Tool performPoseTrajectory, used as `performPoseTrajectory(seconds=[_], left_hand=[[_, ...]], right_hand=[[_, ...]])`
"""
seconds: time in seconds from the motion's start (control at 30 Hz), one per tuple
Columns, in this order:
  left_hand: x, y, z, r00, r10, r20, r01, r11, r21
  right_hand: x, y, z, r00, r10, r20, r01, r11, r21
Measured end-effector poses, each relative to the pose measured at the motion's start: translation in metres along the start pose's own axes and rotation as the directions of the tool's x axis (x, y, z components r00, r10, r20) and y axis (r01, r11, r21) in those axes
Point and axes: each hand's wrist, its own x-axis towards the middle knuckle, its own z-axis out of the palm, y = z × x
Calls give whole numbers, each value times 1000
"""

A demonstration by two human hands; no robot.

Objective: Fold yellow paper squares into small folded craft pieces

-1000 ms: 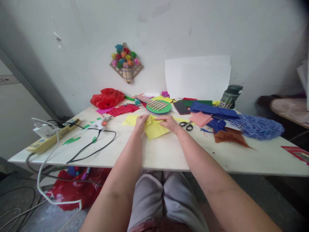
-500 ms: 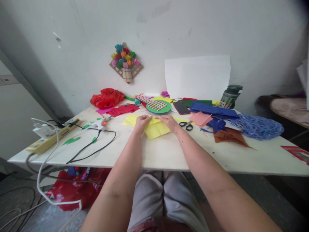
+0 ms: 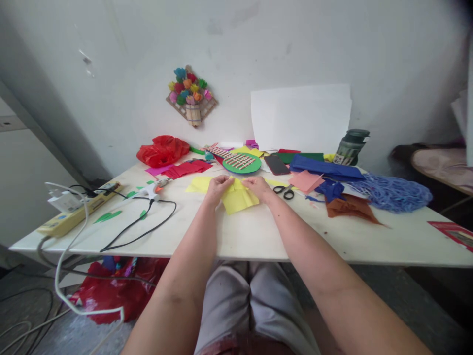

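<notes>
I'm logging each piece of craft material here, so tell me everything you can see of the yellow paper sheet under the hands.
The yellow paper sheet is thin, bright, matte craft paper, creased and partly folded over itself. It lies flat on the white table, near its middle, one corner pointing toward the person. The left hand and right hand both press its far edge with their fingertips. More yellow paper shows behind it.
</notes>
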Motion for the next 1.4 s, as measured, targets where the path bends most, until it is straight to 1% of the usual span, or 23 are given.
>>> performPoseTrajectory(seconds=[0.1, 0.27, 0.37, 0.47, 0.57, 0.63, 0.77, 0.93, 1.03, 1.13, 1.23, 1.4], left_hand=[[1, -1, -1, 1000, -4, -8, 4, 1000, 12], [1, 2, -2, 999, -1, -50, 2, 1000, 24], [1, 3, -2, 997, 1, -82, 1, 1000, 25], [1, 4, -1, 995, 15, -98, -13, 1000, 25], [1, 3, -2, 995, 11, -102, -9, 1000, 21], [2, 2, -3, 994, 6, -106, -5, 1000, 13], [3, -2, -4, 995, 5, -97, -6, 1000, -3], [3, -3, -2, 995, -8, -97, 6, 1000, -18], [2, -1, -1, 996, -31, -82, 28, 999, -38], [1, -1, 0, 995, -53, -85, 47, 997, -67], [2, -3, -1, 993, -85, -76, 77, 991, -107], [2, -5, -2, 993, -113, -42, 106, 985, -137]], right_hand=[[-1, -3, 0, 1000, 14, 10, -14, 1000, 16], [-3, -5, -7, 996, 73, 56, -83, 975, 207], [-3, -6, -13, 993, 93, 75, -109, 962, 252], [-4, -7, -15, 991, 43, 125, -72, 969, 236], [-5, -6, -14, 975, -27, 220, -32, 965, 261], [-4, -6, -13, 968, -62, 243, -8, 961, 276], [-2, -4, -11, 975, -121, 187, 75, 968, 238], [0, -1, -7, 974, -170, 150, 141, 972, 189], [2, 0, -4, 969, -232, 87, 224, 970, 91], [4, 1, -3, 959, -277, 66, 278, 961, -7], [3, 1, -2, 957, -283, 72, 286, 958, -37], [0, -1, -1, 966, -253, 63, 255, 966, -40]])
